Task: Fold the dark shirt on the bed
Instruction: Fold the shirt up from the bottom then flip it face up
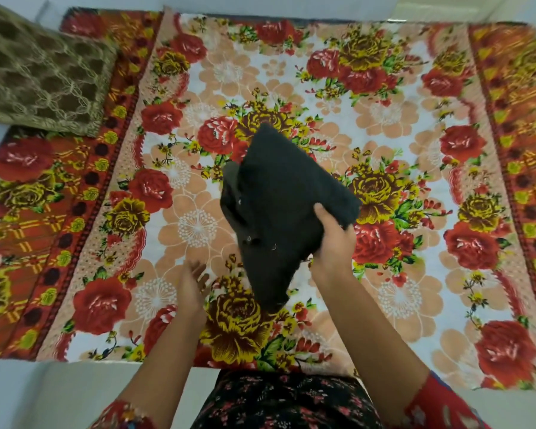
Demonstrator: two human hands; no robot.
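Dark floral-print clothing [279,400] fills the bottom edge, closest to the camera, with red patterned sleeves [440,404] at either side and two bare forearms reaching forward from them over the bed. At the end of the right forearm, the right hand [333,243] grips the dark shirt [279,212], thumb on the upper face and fingers wrapped under its right edge, so the bundle is lifted off the bed and tilted. That shirt is a thick, soft-looking charcoal fabric, folded into a compact, roughly rectangular pad with one corner pointing away from the person and another drooping down between the two hands; small ring-like metal fasteners (two or three, hard to count) show on its near-left face, and loose layers of the fold gape at its left side. Just to the left of the shirt's lower corner, the left hand [192,286] is empty, fingers spread and slightly curled, apart from the cloth. Beneath both hands lies the bedsheet [415,150], smooth and flat, printed with red roses, yellow blooms and peach flower outlines on white, with orange-red striped borders. Far beyond the left hand sits an olive-brown cushion [41,72] with a raised lattice texture.
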